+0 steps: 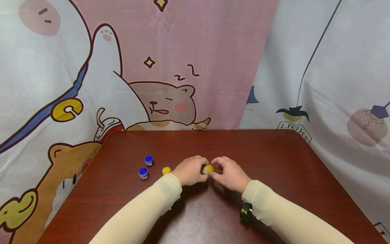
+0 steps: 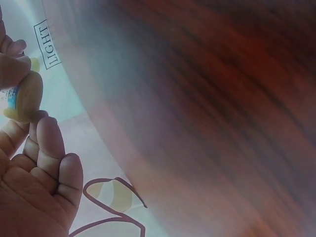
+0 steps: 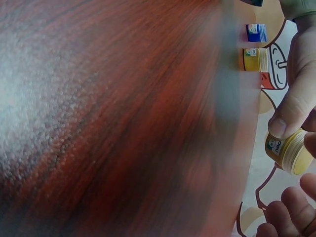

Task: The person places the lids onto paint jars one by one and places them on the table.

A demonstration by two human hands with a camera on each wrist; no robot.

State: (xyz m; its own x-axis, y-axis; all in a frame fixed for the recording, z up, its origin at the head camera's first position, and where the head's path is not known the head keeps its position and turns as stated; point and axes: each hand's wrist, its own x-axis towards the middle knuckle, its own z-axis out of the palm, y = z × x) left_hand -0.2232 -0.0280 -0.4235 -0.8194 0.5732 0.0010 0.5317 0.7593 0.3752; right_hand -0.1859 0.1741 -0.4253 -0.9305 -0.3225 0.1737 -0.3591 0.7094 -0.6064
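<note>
Above the middle of the table, my left hand [image 1: 189, 171] pinches a small yellow jar [image 1: 208, 169] between thumb and fingers. The jar [image 3: 282, 147] is tilted, its ridged lid turned toward my right hand [image 1: 231, 174]. Curled around that lid are the right thumb and index finger; the other right fingers [image 3: 281, 215] sit apart from it in the right wrist view. Part of the jar [image 2: 29, 96] is covered by fingers in the left wrist view. Beside my left wrist stands a second yellow jar [image 1: 166, 170].
Two blue jars [image 1: 149, 160] stand upright on the left of the brown table [image 1: 259, 149]. A patterned cloth [image 1: 225, 67] hangs behind the table and at its sides. A black device [image 1: 246, 212] is strapped at the right wrist.
</note>
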